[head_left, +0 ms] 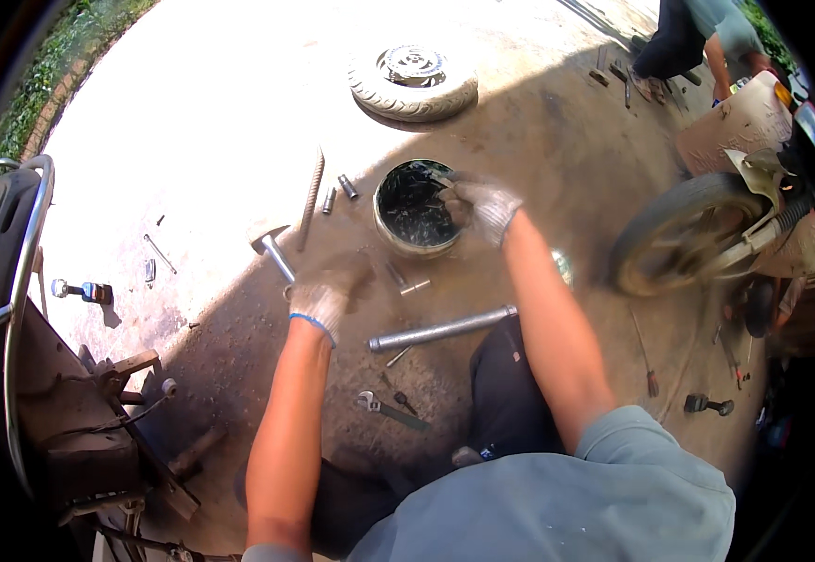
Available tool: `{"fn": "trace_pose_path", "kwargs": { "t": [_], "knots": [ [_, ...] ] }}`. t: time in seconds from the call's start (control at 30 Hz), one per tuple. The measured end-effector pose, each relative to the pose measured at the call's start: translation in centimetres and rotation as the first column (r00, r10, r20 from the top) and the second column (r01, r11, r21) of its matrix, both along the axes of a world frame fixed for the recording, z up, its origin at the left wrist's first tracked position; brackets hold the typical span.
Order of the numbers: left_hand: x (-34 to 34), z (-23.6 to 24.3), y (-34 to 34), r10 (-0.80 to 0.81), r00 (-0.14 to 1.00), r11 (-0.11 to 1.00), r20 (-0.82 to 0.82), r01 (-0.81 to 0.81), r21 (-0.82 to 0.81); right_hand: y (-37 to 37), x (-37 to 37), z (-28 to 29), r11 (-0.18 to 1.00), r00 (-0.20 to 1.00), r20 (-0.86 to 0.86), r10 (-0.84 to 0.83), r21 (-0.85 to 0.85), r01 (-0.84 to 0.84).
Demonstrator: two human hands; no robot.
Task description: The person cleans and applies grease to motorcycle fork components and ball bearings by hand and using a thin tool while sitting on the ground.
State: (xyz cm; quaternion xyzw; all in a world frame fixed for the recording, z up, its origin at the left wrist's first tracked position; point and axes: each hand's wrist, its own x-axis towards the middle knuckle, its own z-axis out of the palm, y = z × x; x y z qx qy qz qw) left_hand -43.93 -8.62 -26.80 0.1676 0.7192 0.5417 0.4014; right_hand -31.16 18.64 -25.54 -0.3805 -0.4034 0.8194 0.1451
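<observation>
My right hand (pixel 482 203), in a dirty white work glove, reaches over the right rim of a round container (pixel 387 234) with a dark, shiny, greasy-looking inside. Its fingers are curled together, and what they hold, if anything, is too small to make out. On the left, my gloved left hand (pixel 325 292) is smeared by motion, so its fingers do not show clearly. Just beyond it lies a hammer (pixel 277 255), whose handle runs toward that hand. Between my hands are a short metal rod (pixel 415 288) and, nearer me, a long metal tube (pixel 440 330).
An adjustable wrench (pixel 393 410) lies near my legs. Past the container are a ribbed bar (pixel 312 197), two sockets (pixel 348 186) and a tyred wheel (pixel 412 98). A motorcycle's front wheel (pixel 693 234) stands at right, a metal frame (pixel 16 281) at left. Another person (pixel 726 37) works far right.
</observation>
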Motion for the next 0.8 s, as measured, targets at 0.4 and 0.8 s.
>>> {"fn": "trace_pose_path", "kwargs": {
  "t": [0.4, 0.8],
  "knots": [
    [1.3, -1.3, 10.8, 0.09, 0.931, 0.961, 0.353, -0.175, 0.216, -3.3, 3.9, 1.2, 0.891, 0.995, -0.098, -0.001, 0.452, 0.046],
    [2.6, 3.2, 11.9, 0.106, 0.686, 0.846, 0.72, -0.443, 0.297, -2.2, 4.4, 0.6, 0.83, 0.996, -0.092, 0.006, 0.555, 0.046]
  ]
}}
